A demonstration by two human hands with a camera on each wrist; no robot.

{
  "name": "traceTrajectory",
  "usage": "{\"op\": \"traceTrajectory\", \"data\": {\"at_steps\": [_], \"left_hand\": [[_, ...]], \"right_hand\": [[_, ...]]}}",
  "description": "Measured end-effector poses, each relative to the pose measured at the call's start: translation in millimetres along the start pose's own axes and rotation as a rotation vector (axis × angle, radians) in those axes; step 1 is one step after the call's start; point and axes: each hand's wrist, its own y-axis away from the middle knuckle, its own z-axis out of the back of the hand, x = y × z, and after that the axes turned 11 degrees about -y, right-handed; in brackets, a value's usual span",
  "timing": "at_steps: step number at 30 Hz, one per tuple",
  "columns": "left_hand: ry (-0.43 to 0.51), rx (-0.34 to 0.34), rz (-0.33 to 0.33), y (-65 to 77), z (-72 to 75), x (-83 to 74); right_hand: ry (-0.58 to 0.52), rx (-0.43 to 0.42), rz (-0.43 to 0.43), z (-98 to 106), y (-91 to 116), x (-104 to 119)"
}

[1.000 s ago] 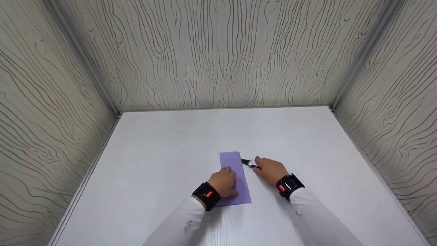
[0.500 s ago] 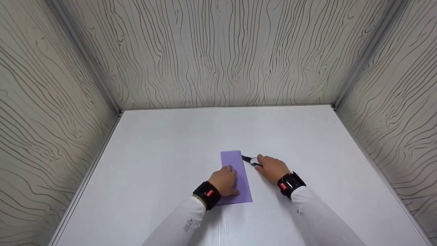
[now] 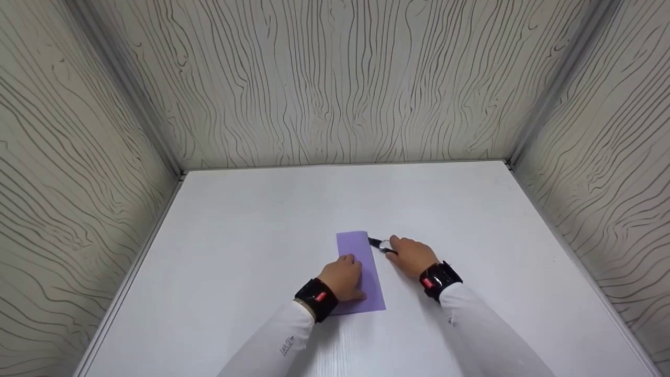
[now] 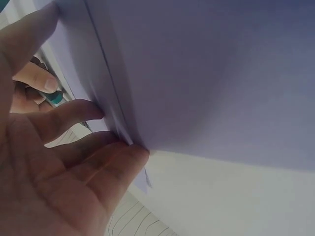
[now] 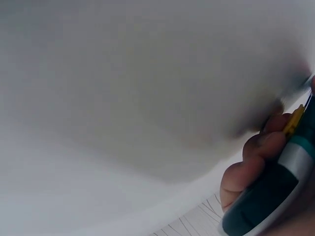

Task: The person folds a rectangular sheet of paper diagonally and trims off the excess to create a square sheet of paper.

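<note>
A folded purple sheet of paper lies lengthwise on the white table. My left hand presses it down, fingers spread on top near its middle. In the left wrist view those fingertips rest right along a crease in the paper, with the thumb apart from the other fingers. My right hand grips a utility knife with a dark green and grey handle. Its front end reaches the paper's right edge, near the far corner. In the right wrist view, fingers curl round the knife's handle, beside a yellow part.
The white table spreads out around the paper. Wood-grain panels stand behind and on both sides, joined by grey corner posts. A black band sits on each wrist, below it a white sleeve.
My right hand has moved slightly away from me along the paper's right edge, carrying the knife's front end toward the far corner. The left hand stays in place on the paper.
</note>
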Motion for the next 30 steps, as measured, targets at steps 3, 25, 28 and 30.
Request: {"op": "traceTrajectory", "data": {"at_steps": [3,25,28,30], "left_hand": [[0.002,0.006,0.001,-1.3,-0.6,0.0],[-0.024,-0.013,-0.011,-3.4,-6.2,-0.4],[-0.026,-0.002,-0.009,-3.7,-5.3,-0.5],[-0.026,0.001,-0.005,-3.7,-4.2,-0.5]], "right_hand": [[-0.002,-0.012,0.003,-1.4,-0.9,-0.5],[0.019,-0.043,0.037,-5.0,-7.1,1.0],[0.017,-0.041,0.012,-5.5,-8.3,-2.3],[0.016,-0.043,-0.003,-5.9,-9.4,-4.9]]}}
